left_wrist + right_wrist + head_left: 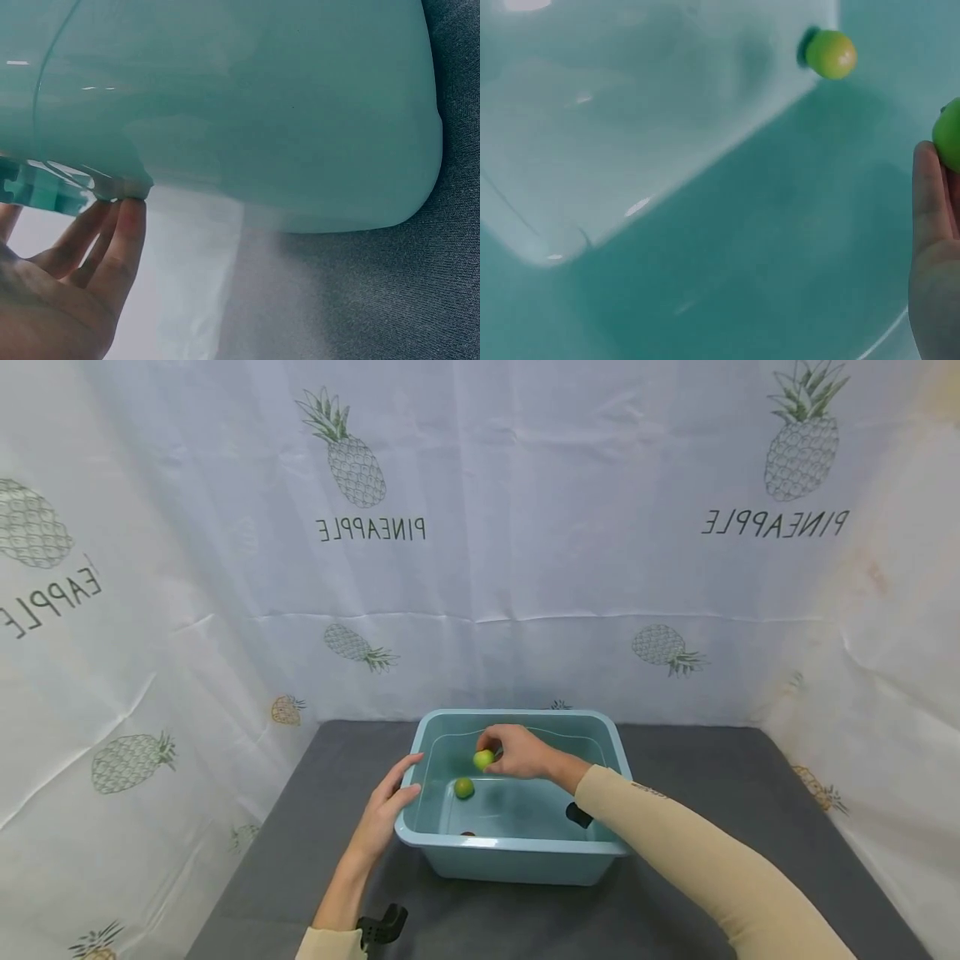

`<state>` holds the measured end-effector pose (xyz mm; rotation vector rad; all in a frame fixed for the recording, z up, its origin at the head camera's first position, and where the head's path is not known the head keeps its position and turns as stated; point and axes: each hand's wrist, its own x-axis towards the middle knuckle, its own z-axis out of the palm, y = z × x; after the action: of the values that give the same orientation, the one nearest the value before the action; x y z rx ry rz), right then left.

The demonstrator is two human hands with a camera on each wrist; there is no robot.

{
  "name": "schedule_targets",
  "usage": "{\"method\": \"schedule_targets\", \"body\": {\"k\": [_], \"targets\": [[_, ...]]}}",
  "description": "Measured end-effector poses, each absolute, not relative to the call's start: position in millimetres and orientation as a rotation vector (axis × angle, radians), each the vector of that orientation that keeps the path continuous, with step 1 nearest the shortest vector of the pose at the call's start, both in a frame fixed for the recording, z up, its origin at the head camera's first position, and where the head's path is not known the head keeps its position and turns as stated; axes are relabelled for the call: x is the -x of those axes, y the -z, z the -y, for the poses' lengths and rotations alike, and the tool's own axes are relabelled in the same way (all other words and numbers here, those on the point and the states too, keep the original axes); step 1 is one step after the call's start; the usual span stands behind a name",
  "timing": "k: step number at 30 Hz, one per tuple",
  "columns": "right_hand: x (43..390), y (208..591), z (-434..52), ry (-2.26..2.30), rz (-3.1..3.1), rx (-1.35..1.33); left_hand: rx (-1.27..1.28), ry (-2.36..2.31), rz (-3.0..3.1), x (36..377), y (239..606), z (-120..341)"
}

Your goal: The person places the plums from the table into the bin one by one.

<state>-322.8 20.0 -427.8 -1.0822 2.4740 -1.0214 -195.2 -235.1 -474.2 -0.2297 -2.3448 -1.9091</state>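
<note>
My right hand [519, 752] is over the inside of a light blue-green plastic basin [517, 842], pinching a small round green fruit [483, 760] between thumb and fingers. At the edge of the right wrist view the held fruit [949, 135] is partly cut off. A second green fruit [464, 788], yellowish in the right wrist view, lies on the basin floor at the left. My left hand [386, 806] holds the basin's left rim. Its fingertips [131, 214] meet the underside of that rim. A small reddish-brown thing [468, 834] is mostly hidden behind the front wall.
The basin stands on a dark grey cloth-covered table [300, 860]. White curtains [510, 568] printed with pineapples hang behind and at both sides. A black wrist camera mount [383, 924] is strapped to my left wrist; another dark mount [578, 815] hangs below my right wrist, inside the basin.
</note>
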Motion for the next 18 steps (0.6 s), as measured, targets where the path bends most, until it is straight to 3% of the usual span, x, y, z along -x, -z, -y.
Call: {"method": "schedule_targets", "body": {"k": [18], "targets": [[318.9, 433.4, -14.7, 0.824, -2.435, 1.037, 0.236, 1.909, 2.346, 195.3, 474.2, 235.6]]}}
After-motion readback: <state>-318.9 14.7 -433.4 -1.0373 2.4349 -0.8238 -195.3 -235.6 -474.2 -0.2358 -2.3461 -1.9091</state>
